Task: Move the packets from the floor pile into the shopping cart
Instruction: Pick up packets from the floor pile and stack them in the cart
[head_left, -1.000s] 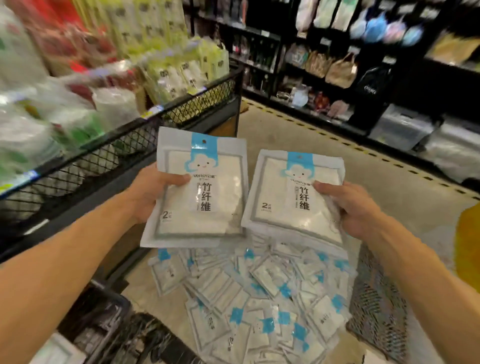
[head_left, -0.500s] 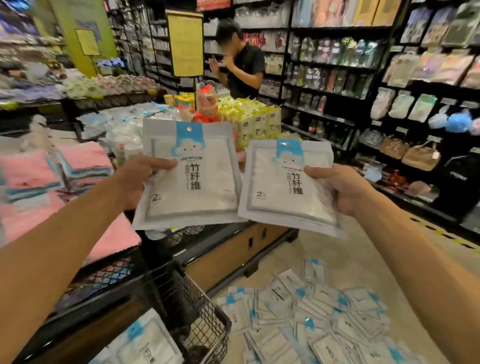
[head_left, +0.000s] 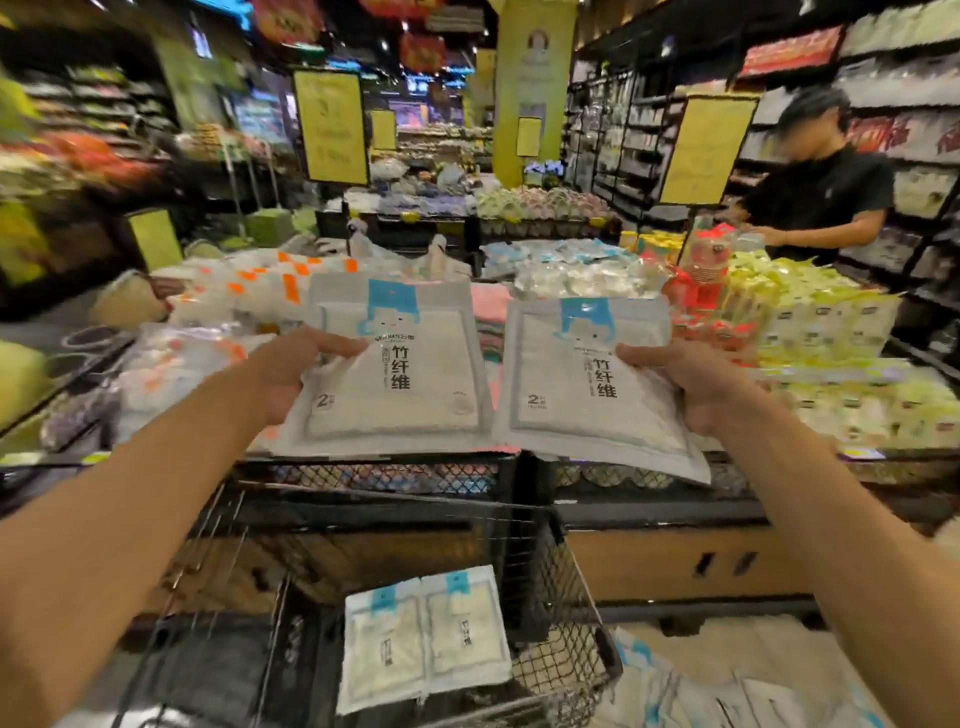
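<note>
My left hand (head_left: 291, 371) grips one white packet (head_left: 410, 374) with a blue cloud label by its left edge. My right hand (head_left: 696, 384) grips a second, matching packet (head_left: 587, 389) by its right edge. Both packets are held side by side, face up, high above the black wire shopping cart (head_left: 550, 587). Two similar packets (head_left: 426, 634) lie flat next to each other in the cart's bottom. The edge of the floor pile (head_left: 727, 691) of packets shows at the bottom right.
A black mesh display bin (head_left: 374, 475) full of packaged goods stands just beyond the cart. A person in a black shirt (head_left: 821, 197) works at the bin's far right. Shelves line the right side, with yellow signs (head_left: 330, 127) further back.
My view has swung left from the floor pile to the cart, which now lies below the two packets. My grip on both packets is the same.
</note>
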